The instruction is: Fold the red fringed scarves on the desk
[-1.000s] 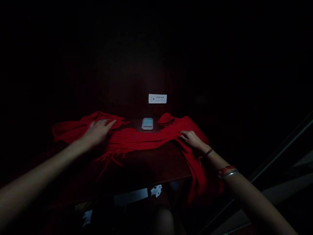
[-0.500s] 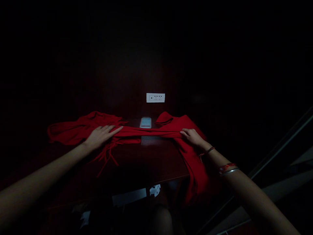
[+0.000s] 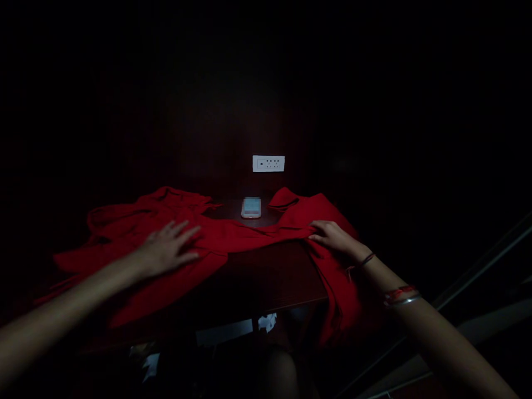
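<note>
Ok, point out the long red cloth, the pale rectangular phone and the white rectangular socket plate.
Long red cloth (image 3: 249, 237), head view: narrow middle stretch.
Pale rectangular phone (image 3: 251, 206), head view: screen.
White rectangular socket plate (image 3: 268, 163), head view: front face.

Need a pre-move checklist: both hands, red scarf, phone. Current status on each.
1. Right hand gripping the red scarf: ok, fingers closed on it.
2. Left hand gripping: not ok, fingers spread over the fabric.
3. Left palm pressing on fabric: cannot tell, too dark and blurred.
4. Phone uncovered: ok, it lies beyond the stretch of scarf between the hands.
5. Scarf lying flat: not ok, folds and bunching on both sides.
6. Scarf wholly on the table: not ok, the right part hangs past the edge.
</note>
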The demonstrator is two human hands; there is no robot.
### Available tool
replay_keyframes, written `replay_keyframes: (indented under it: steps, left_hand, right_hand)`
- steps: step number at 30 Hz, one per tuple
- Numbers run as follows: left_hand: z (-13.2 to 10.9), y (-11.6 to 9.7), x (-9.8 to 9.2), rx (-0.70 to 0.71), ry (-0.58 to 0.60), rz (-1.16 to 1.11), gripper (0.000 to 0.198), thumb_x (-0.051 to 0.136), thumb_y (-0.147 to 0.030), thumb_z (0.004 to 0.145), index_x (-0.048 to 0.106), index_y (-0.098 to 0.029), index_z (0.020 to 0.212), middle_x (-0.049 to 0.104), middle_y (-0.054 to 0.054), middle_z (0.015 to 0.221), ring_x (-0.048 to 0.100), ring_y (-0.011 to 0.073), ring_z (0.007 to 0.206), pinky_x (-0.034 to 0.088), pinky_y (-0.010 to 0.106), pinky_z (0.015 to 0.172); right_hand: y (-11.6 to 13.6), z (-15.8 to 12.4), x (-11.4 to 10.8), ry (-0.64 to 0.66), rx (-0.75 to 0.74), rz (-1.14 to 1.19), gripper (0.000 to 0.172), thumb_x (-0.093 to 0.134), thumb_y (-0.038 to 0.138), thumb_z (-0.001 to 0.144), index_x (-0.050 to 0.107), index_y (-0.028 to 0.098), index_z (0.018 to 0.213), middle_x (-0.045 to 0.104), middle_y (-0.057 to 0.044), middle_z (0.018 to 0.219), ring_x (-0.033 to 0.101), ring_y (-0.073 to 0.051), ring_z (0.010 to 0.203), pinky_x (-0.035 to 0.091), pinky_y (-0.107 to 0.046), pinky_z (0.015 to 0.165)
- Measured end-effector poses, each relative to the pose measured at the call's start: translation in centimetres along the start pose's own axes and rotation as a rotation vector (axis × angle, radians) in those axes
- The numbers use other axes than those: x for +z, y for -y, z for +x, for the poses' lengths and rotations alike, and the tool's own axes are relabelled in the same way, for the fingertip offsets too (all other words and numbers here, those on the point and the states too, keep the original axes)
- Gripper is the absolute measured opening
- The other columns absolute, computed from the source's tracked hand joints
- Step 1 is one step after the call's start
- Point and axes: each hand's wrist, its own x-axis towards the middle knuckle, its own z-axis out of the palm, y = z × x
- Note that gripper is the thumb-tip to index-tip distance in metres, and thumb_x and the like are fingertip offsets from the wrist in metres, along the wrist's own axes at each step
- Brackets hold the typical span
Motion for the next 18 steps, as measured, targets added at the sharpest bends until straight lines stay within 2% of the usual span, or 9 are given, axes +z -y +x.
replay_keyframes:
  steps: [2, 3, 5, 8, 10, 13, 14, 16, 18]
  left_hand:
    - [-1.6, -3.3, 2.1, 0.064, 0.179, -0.024, 0.071, 0.051, -0.051, 0.063, 0.027, -0.031, 0.127, 0.021, 0.006, 0.136, 0.021, 0.0356, 0.12, 0.029, 0.049, 0.087]
    - [-2.3, -3.9, 2.7, 0.046, 0.205, -0.029, 0.073, 0.052, -0.045, 0.063, 0.024, -0.03, 0.128, 0.019, 0.007, 0.136, 0.022, 0.0352, 0.119, 0.03, 0.047, 0.087]
    - [-3.2, -3.3, 3.3, 0.012, 0.199, -0.037, 0.076, 0.052, -0.03, 0.063, 0.019, -0.026, 0.13, 0.02, 0.01, 0.136, 0.027, 0.0321, 0.118, 0.033, 0.04, 0.087]
    - [-3.2, -0.4, 3.1, -0.032, 0.175, -0.046, 0.075, 0.043, -0.014, 0.063, 0.015, -0.021, 0.132, 0.039, 0.011, 0.124, 0.046, 0.0239, 0.104, 0.04, 0.029, 0.077]
    - [-2.8, 1.8, 2.6, -0.081, 0.139, -0.011, 0.068, 0.037, -0.012, 0.064, 0.021, -0.022, 0.13, 0.05, 0.007, 0.11, 0.052, 0.0205, 0.092, 0.041, 0.026, 0.07]
    - [-2.9, 6.0, 1.6, -0.165, -0.069, 0.09, 0.056, 0.028, -0.02, 0.071, 0.029, -0.026, 0.127, 0.049, 0.004, 0.107, 0.045, 0.0237, 0.101, 0.039, 0.031, 0.072]
    - [-3.2, 7.7, 1.3, -0.171, -0.142, 0.099, 0.053, 0.023, -0.024, 0.074, 0.026, -0.025, 0.128, 0.047, 0.004, 0.111, 0.039, 0.0257, 0.107, 0.038, 0.035, 0.075]
    - [-3.9, 11.4, 0.7, -0.277, -0.269, 0.074, 0.054, 0.016, -0.035, 0.075, 0.028, -0.025, 0.126, 0.046, 0.005, 0.113, 0.03, 0.0306, 0.113, 0.033, 0.043, 0.078]
    - [-4.4, 14.1, 0.4, -0.337, -0.245, 0.028, 0.058, 0.014, -0.047, 0.071, 0.041, -0.025, 0.117, 0.051, 0.005, 0.109, 0.024, 0.0371, 0.114, 0.028, 0.052, 0.075]
  right_hand:
    - [0.4, -0.3, -0.1, 0.003, -0.04, -0.083, 0.031, 0.044, 0.031, 0.078, 0.051, 0.014, 0.103, 0.055, -0.01, 0.095, 0.05, -0.018, 0.086, 0.037, -0.027, 0.075]
    - [0.8, -0.3, -0.2, -0.002, -0.051, -0.125, 0.032, 0.043, 0.028, 0.079, 0.049, 0.014, 0.107, 0.055, -0.01, 0.097, 0.049, -0.018, 0.088, 0.036, -0.028, 0.076]
    - [1.9, -0.1, -0.3, -0.02, -0.063, -0.205, 0.037, 0.042, 0.025, 0.079, 0.044, 0.016, 0.115, 0.053, -0.01, 0.101, 0.046, -0.019, 0.092, 0.034, -0.03, 0.079]
    - [4.3, 1.0, 0.2, -0.018, -0.125, -0.3, 0.05, 0.046, 0.025, 0.076, 0.034, 0.019, 0.123, 0.048, -0.011, 0.112, 0.041, -0.023, 0.099, 0.03, -0.035, 0.082]
    - [6.1, 2.1, 0.9, 0.0, -0.169, -0.352, 0.053, 0.047, 0.025, 0.075, 0.03, 0.022, 0.125, 0.046, -0.011, 0.115, 0.04, -0.025, 0.101, 0.029, -0.037, 0.082]
    - [7.7, 3.4, 2.0, 0.035, -0.116, -0.403, 0.044, 0.037, 0.016, 0.08, 0.033, 0.02, 0.124, 0.053, -0.012, 0.102, 0.046, -0.023, 0.091, 0.03, -0.036, 0.079]
    - [7.8, 3.6, 2.2, 0.041, -0.078, -0.407, 0.04, 0.034, 0.014, 0.08, 0.037, 0.018, 0.12, 0.055, -0.011, 0.096, 0.048, -0.021, 0.087, 0.031, -0.034, 0.078]
    - [7.4, 3.6, 2.4, 0.043, -0.017, -0.397, 0.032, 0.034, 0.012, 0.08, 0.046, 0.016, 0.11, 0.055, -0.01, 0.089, 0.049, -0.02, 0.082, 0.033, -0.03, 0.074]
    - [6.6, 3.1, 2.4, 0.026, 0.018, -0.372, 0.027, 0.035, 0.012, 0.079, 0.051, 0.016, 0.101, 0.053, -0.009, 0.088, 0.049, -0.018, 0.08, 0.035, -0.027, 0.071]
